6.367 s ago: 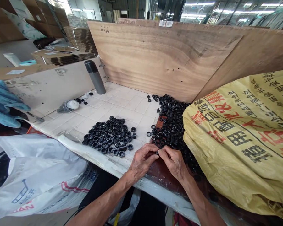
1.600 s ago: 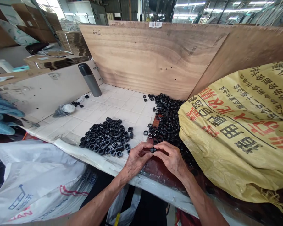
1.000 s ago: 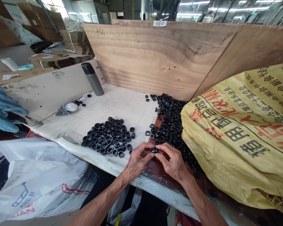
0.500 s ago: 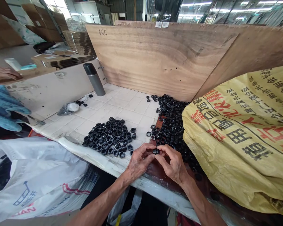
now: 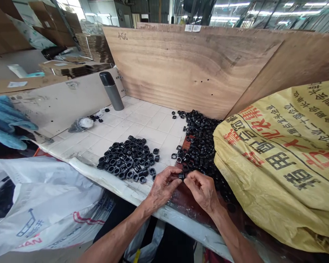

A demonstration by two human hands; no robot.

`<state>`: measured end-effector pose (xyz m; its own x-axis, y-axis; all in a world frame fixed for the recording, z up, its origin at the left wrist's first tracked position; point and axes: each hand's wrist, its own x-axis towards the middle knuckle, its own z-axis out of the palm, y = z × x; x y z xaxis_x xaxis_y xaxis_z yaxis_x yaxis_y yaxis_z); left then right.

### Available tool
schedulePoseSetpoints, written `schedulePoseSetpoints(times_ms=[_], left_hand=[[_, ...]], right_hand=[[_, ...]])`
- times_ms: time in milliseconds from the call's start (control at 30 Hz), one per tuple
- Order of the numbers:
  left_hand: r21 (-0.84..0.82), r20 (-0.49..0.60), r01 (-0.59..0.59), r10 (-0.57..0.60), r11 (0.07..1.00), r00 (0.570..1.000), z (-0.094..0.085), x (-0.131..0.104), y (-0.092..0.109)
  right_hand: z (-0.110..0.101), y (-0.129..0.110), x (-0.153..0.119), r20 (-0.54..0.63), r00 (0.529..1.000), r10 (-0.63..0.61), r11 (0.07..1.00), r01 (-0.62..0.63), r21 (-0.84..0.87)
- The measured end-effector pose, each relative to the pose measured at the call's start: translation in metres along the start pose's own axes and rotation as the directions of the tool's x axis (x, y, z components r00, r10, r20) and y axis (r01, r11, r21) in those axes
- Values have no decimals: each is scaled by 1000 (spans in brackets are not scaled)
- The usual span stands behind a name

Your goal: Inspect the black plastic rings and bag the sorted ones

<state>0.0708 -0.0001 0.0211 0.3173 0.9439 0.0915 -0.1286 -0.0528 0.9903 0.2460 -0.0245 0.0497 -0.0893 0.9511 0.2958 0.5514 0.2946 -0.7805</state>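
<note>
My left hand [image 5: 164, 185] is closed, with thumb and fingertips pinching a small black plastic nut [image 5: 181, 176] above the table's near edge. From the other side my right hand [image 5: 204, 190] meets the nut, its fingers curled and pressed together at the nut's right side; they partly hide what they grip. To the left of my hands lies a loose pile of black plastic nuts [image 5: 126, 159] on the pale tabletop. A bigger heap of similar black parts [image 5: 200, 138] spreads beyond and to the right, against the yellow sack.
A printed yellow sack [image 5: 279, 160] bulges over the right side. Wooden boards [image 5: 192, 69] wall off the back. A grey flask [image 5: 113, 93] and a small plastic bag [image 5: 80, 125] stand at the left. A white sack [image 5: 55, 204] hangs below the table's left front.
My right fingers have curled in tighter and shifted slightly right at the nut. My left hand stays nearly in place. Another person's hand at the far left has gone from view.
</note>
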Motion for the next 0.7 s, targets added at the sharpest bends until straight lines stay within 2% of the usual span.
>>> schedulePoseSetpoints(times_ms=[233, 400, 533, 700], left_hand=[[4, -3, 10, -10, 1000, 1000, 0, 0, 2], [-6, 3, 8, -8, 1000, 1000, 0, 0, 1], [-16, 11, 1, -1, 1000, 1000, 0, -1, 1], [3, 18, 16, -16, 1000, 1000, 0, -2, 3]], right_hand=[[-1, 3, 1, 22, 1000, 5, 1000, -6, 13], [-1, 6, 1, 8, 1000, 13, 998, -13, -54], [-1, 5, 1, 45, 999, 20, 1000, -19, -22], [-1, 5, 1, 35, 999, 13, 1000, -13, 2]])
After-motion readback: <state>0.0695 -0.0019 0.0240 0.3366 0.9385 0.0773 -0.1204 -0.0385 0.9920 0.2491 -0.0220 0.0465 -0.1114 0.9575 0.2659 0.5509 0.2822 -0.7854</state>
